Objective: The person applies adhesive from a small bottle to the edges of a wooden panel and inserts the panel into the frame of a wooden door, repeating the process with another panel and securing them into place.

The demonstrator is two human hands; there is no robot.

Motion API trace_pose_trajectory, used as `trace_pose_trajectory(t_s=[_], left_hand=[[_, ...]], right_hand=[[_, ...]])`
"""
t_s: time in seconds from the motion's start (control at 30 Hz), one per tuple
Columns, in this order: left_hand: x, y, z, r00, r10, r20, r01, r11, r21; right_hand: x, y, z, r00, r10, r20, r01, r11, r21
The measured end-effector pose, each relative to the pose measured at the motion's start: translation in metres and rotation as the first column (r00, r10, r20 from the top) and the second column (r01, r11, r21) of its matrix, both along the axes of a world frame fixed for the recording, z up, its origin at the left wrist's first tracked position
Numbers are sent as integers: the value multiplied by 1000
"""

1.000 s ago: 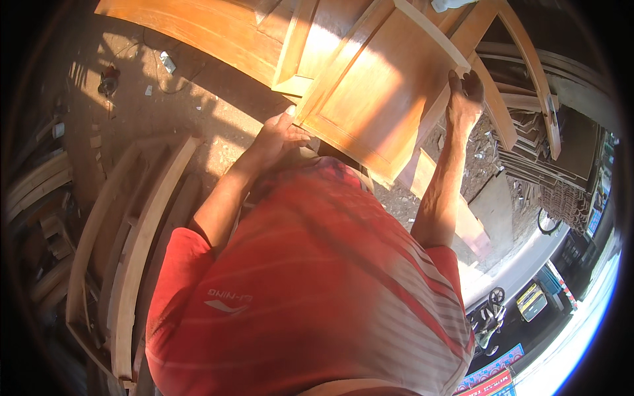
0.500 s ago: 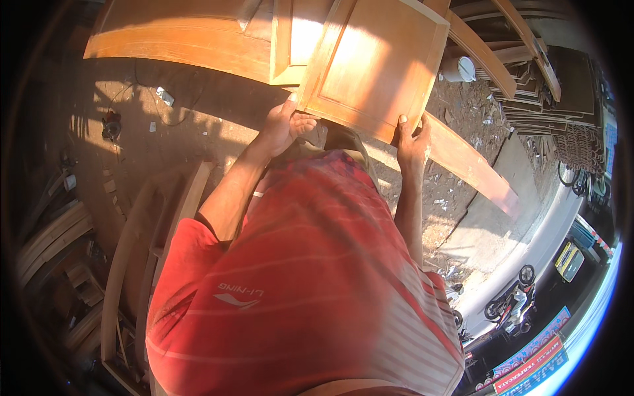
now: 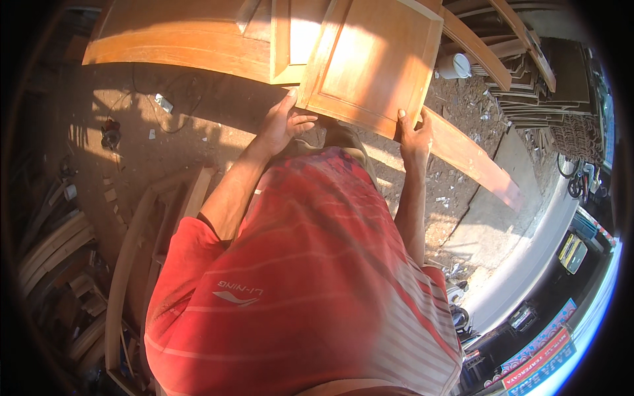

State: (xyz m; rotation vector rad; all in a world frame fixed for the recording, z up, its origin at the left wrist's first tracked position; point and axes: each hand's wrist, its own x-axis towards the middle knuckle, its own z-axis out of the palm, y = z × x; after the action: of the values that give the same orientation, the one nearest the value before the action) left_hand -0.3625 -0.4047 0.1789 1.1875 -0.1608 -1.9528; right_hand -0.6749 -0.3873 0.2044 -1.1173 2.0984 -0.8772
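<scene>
A framed wooden panel, orange-brown with a raised centre, tilts over a larger piece of wooden furniture at the top of the view. At its near left corner is my left hand, the thumb against the corner and the fingers below the near edge. My right hand grips the near right corner, with the thumb on the face and the other fingers around the side. Behind the panel's left side, another framed wooden piece shows in part. Sunlight and shadow cross the panel's face.
A long wooden board slopes away on the right. Beyond it are a white bucket and stacked thin sheets. Curved wooden frames stand at left. A dark power tool and cord lie on the dirt floor.
The panel has shifted slightly left and down with both hands at its corners. My left fingers have straightened a little. A motorcycle on the road at right has gone from its place.
</scene>
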Motion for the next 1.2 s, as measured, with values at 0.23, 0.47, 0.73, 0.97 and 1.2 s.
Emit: trace_pose_trajectory(t_s=[0.23,0.47,0.73,0.97,1.2], left_hand=[[4,-4,-1,946,-158,284,187,979,-79],[6,-10,-4,906,-152,396,198,977,-79],[9,-11,-2,914,-167,370,216,972,-93],[9,-8,-6,925,-146,352,198,973,-116],[12,-6,-12,924,-150,352,209,969,-135]], right_hand=[[3,-8,2,999,3,53,-3,1000,-7],[-8,-15,-6,998,-48,44,40,984,175],[-4,-17,-7,999,-23,39,14,976,216],[-6,-14,-11,998,-37,58,26,982,186],[0,-17,-6,995,-36,94,20,987,161]])
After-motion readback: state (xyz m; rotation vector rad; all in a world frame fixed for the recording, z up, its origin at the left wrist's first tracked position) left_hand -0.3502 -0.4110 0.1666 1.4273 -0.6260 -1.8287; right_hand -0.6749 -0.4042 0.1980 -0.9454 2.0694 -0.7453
